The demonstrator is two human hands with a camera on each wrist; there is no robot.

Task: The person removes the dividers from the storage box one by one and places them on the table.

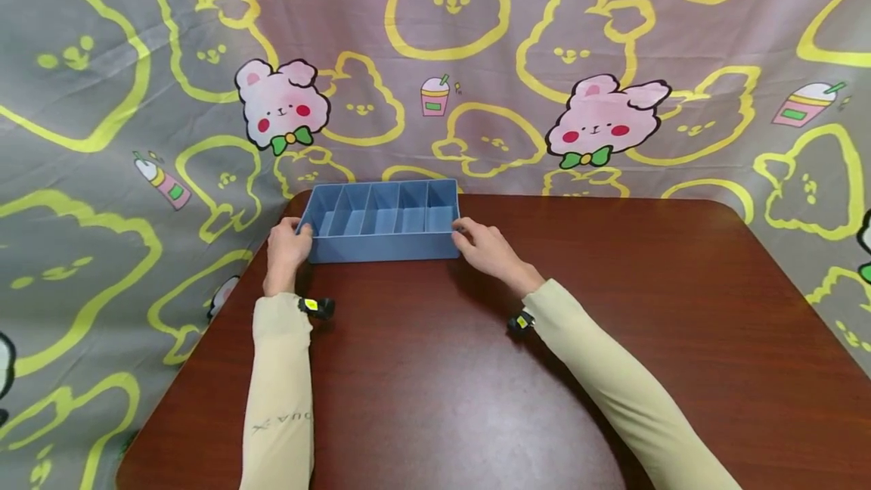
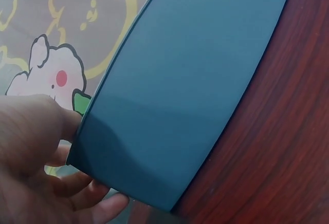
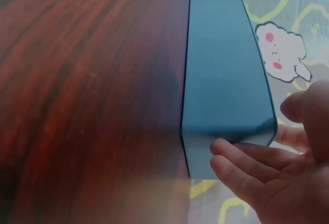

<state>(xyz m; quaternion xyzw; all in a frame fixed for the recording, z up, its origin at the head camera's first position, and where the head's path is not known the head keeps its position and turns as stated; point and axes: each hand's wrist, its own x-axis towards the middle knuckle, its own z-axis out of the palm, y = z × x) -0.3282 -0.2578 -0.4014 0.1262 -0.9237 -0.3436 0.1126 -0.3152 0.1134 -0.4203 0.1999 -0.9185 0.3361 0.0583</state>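
A blue organizer box (image 1: 384, 249) with several upright compartments in a row stands at the far left of the table. My left hand (image 1: 286, 249) grips its left end, thumb over the rim and fingers against the end wall; the left wrist view shows the long front wall of the box (image 2: 185, 80) beside that hand. At the opposite end, my right hand (image 1: 491, 252) touches the right front corner. In the right wrist view its fingers (image 3: 247, 170) lie fairly straight against the end wall, while the thumb stands off the rim. No contents show in the compartments.
The dark red-brown wooden table (image 1: 435, 369) has rounded corners. A patterned cloth (image 1: 490, 21) with cartoon bears and rabbits hangs close behind the box and along both sides. Small black devices (image 1: 317, 308) sit on both wrists.
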